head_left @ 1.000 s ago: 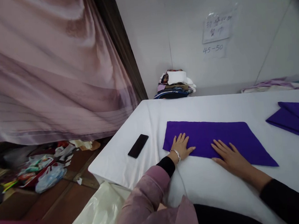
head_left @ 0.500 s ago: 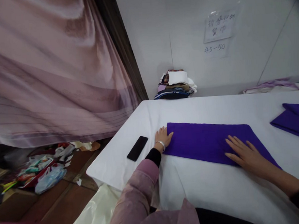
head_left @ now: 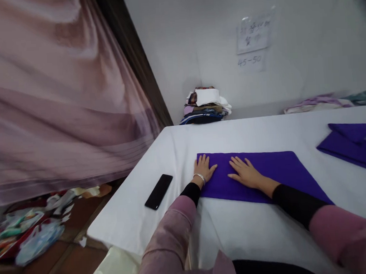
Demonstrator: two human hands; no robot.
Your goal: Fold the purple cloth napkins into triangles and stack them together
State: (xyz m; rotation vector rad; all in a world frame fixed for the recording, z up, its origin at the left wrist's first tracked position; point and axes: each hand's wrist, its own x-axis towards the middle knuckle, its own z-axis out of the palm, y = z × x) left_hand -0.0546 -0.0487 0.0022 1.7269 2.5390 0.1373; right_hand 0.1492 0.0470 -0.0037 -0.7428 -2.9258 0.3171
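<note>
A purple cloth (head_left: 273, 170) lies folded into a long flat strip on the white-covered table (head_left: 239, 223). My left hand (head_left: 203, 169) rests on its left end with the fingers spread. Further right along the strip, my right hand (head_left: 246, 173) lies flat on the fabric, fingers apart. Both hands press from above and grip nothing. A second purple cloth (head_left: 352, 144), folded with a pointed corner to the left, sits at the right side and runs out of view.
A black phone (head_left: 159, 191) lies left of my left hand. Stacked clothes (head_left: 204, 106) stand by the wall behind the table, and more fabric (head_left: 318, 102) lies at back right. A pink curtain (head_left: 58, 100) hangs at left; bags (head_left: 40, 241) are on the floor below.
My right hand has slid left along the purple cloth toward my left hand. My left hand has moved slightly onto the cloth's left end. The camera view has turned a little right.
</note>
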